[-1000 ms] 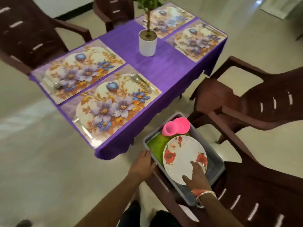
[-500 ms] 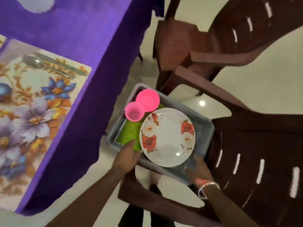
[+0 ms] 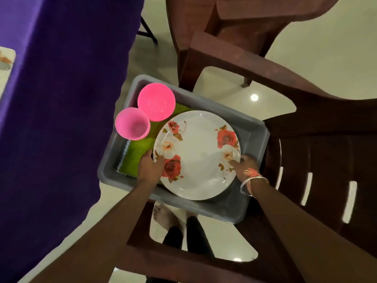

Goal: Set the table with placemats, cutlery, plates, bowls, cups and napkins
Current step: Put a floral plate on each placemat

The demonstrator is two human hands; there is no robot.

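The person is bending over a grey tub (image 3: 253,130) that is resting on a brown chair (image 3: 318,144) just right of the purple-clothed surface (image 3: 61,99), and both hands are closing on the rose-patterned plate (image 3: 197,156) lying in it. The left grip (image 3: 150,169) is pinching the plate's left rim with the thumb on top. The right grip (image 3: 245,165) is taking the right rim the same way, probably because a wide, flat plate is easier to lift level from two opposite edges than from one. The plate is not yet leaving the tub; it is overlapping the green napkins (image 3: 138,152) on its left, while the pink bowl (image 3: 156,104) and pink cup (image 3: 132,126) are standing side by side at the tub's far left end, clear of the lift. I cannot tell whether one plate or a stack is being held. Compared with half a second ago, the left grip is no longer resting on the napkins at the tub's near wall, and the right grip has moved from the tub's near edge onto the plate. The view is also tipping further down, so the placemat (image 3: 7,58) is showing only as a sliver at the left edge.
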